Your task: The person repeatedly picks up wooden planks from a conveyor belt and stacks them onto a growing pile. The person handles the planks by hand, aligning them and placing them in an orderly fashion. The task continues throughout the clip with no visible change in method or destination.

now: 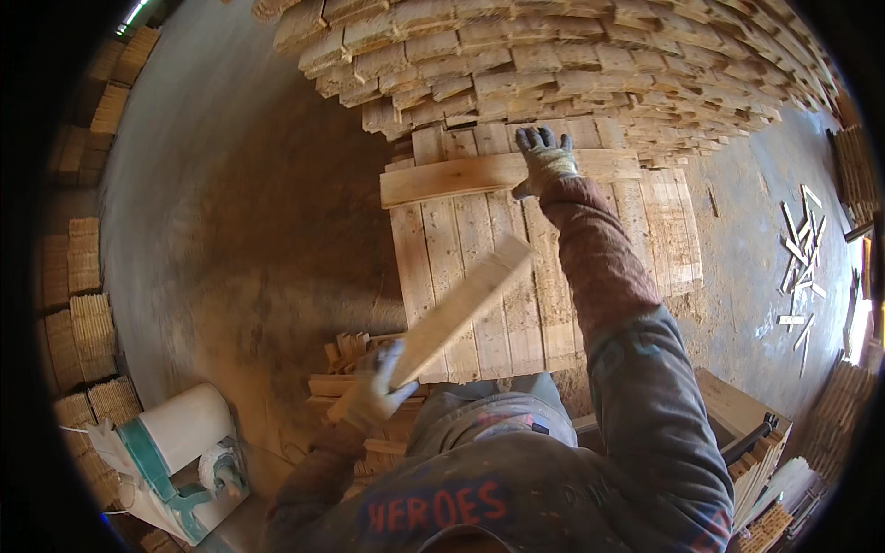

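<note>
My left hand [373, 392], in a pale work glove, grips a short wooden board [466, 300] by its near end. This board slants up and to the right over a row of parallel planks [516, 276] laid side by side in front of me. Across the far part of the row lies a wooden crosspiece [452, 180]. My right hand [550, 158], also gloved, rests with spread fingers at the right portion of the crosspiece; its palm side is hidden. The left hand and its board look slightly blurred.
A tall stack of boards [553, 64] rises just beyond the planks. By my left side lie more wood pieces [346, 359], and a white and green machine [180, 452] stands at lower left. Scattered slats [802, 244] lie on the floor at right. Board stacks [92, 323] line the left wall.
</note>
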Tool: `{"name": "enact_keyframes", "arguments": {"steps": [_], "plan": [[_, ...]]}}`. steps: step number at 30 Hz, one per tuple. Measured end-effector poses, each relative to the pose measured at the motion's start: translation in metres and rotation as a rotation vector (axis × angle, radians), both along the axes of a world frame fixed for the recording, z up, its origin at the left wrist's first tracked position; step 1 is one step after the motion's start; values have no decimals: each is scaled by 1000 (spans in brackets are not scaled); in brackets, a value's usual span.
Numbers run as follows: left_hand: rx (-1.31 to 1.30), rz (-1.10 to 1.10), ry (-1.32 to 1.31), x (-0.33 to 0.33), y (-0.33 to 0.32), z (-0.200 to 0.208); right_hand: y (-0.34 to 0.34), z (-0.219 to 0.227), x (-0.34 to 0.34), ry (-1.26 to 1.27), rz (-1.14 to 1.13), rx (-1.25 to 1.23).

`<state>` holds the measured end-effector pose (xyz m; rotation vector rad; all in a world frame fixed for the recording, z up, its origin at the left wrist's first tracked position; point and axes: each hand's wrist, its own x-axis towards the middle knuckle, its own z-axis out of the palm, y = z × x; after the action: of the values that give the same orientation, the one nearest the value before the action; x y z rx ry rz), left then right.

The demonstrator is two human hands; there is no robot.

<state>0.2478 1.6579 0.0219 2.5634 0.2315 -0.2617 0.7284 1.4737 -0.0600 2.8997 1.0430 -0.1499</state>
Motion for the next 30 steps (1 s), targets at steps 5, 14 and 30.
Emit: {"name": "enact_keyframes", "arguments": {"steps": [5,14,30], "plan": [[-263,677,-39,-31,16,-11,-2,45,-28,371,-39,-94],[-254,862,-84,88,-41,-103,-266,44,-145,440,-798,637],[-1134,982,117,47,1,-65,-298,6,-104,1119,-1038,1200]]}}
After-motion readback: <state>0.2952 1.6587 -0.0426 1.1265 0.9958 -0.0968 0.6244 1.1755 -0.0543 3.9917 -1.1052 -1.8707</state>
